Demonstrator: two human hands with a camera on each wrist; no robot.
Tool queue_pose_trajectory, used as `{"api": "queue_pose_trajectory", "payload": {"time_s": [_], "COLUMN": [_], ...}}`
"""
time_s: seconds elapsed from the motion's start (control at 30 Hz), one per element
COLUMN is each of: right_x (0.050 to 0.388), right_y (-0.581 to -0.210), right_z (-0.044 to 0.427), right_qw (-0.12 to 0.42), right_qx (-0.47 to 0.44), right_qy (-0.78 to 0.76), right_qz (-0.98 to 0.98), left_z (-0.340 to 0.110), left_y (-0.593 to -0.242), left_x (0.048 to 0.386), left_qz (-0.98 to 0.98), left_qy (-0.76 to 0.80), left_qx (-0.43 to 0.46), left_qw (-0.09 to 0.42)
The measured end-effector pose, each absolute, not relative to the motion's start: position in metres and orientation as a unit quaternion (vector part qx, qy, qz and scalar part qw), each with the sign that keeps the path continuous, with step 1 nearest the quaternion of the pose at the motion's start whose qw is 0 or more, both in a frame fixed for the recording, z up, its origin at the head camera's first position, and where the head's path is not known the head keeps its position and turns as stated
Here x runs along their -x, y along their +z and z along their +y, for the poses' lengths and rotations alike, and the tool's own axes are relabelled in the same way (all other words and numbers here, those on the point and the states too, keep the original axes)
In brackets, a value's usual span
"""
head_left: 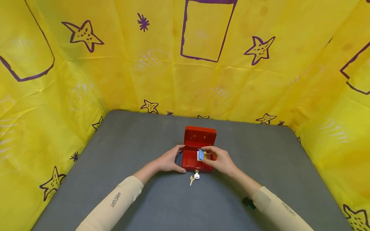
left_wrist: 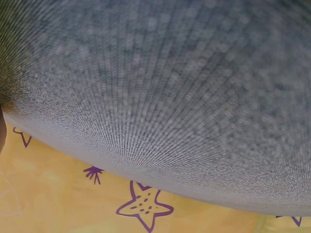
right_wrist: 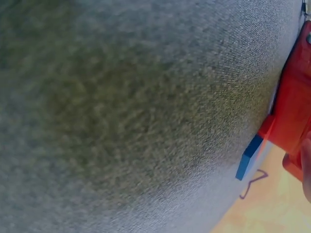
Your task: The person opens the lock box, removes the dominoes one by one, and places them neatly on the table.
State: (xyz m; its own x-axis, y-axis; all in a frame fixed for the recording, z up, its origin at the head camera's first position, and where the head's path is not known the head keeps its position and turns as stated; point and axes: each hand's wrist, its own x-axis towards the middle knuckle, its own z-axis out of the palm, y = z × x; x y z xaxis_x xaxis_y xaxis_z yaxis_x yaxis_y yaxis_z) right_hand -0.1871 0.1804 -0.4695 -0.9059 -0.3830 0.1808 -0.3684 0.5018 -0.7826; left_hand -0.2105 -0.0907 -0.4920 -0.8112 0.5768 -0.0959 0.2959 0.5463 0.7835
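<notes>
The red box (head_left: 190,162) stands on the grey desk (head_left: 173,202) in front of the person, with its lid (head_left: 200,136) raised at the far side. The left hand (head_left: 168,160) holds the box at its left side: the thumb touches the near corner and the other fingers lie at the far corner. The right hand (head_left: 222,161) has its thumb and fingers pinching a small blue piece (head_left: 201,154), which is over the inside of the box. Just beside this piece show a white part (head_left: 198,156) and a yellow part (head_left: 205,155); I cannot tell whether they are also grasped. The right hand covers much of the box's right part.

A light key (head_left: 197,175) is at the front wall, and a second key (head_left: 192,180) is just beside it, nearer to the person. A dark object (head_left: 249,203) is at the right sleeve (head_left: 274,205). Yellow cloth (head_left: 167,80) with purple starfish drawings surrounds the desk at the back and both sides. The left wrist view shows mostly desk and cloth.
</notes>
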Motion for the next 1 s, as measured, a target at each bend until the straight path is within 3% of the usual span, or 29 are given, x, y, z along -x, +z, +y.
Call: {"api": "queue_pose_trajectory", "payload": {"time_s": [0.5, 1.0], "right_x": [0.181, 0.178], "right_y": [-0.471, -0.472], "right_z": [0.202, 0.226], "right_qw": [0.042, 0.015], "right_qx": [0.146, 0.134], "right_qy": [-0.529, -0.52], "right_qz": [0.835, 0.844], "left_z": [-0.091, -0.09], "left_y": [-0.495, -0.495], "left_x": [0.21, 0.212], "left_qz": [0.86, 0.863], "left_qy": [0.406, 0.405], "left_qx": [-0.257, -0.248], "left_qw": [0.172, 0.174]}}
